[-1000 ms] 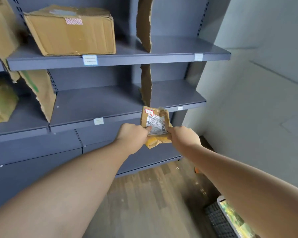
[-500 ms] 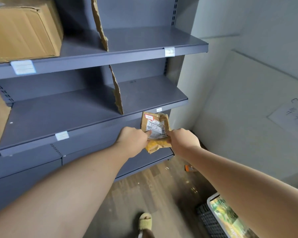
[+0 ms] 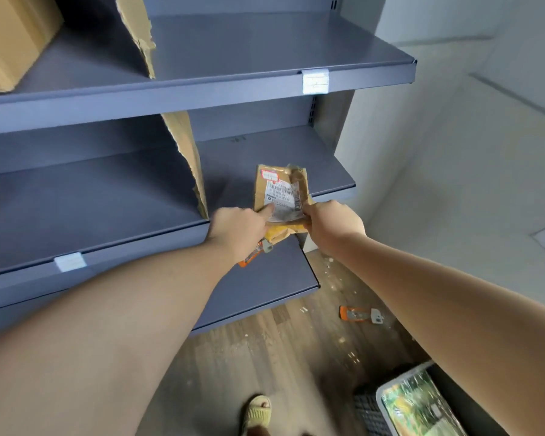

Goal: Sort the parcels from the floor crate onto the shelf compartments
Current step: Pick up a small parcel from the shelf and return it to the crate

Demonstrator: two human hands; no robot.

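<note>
- Grey metal shelf (image 3: 265,58); torn cardboard divider (image 3: 186,158) splits the tiers; pale wall (image 3: 453,152) to the right.
- Wood-plank floor (image 3: 265,350), pale flecks, orange cutter (image 3: 359,315); crate (image 3: 367,413) at bottom right.
- Left hand (image 3: 238,234) and right hand (image 3: 332,226) both pinch the brown parcel (image 3: 280,196) at the middle tier's front edge, right of the divider.

You face blue-grey metal shelving (image 3: 202,96) across the left and top of the frame, a pale wall (image 3: 453,199) at right, and a dark wood-plank floor (image 3: 249,357) flecked with pale crumbs at bottom centre.
</note>
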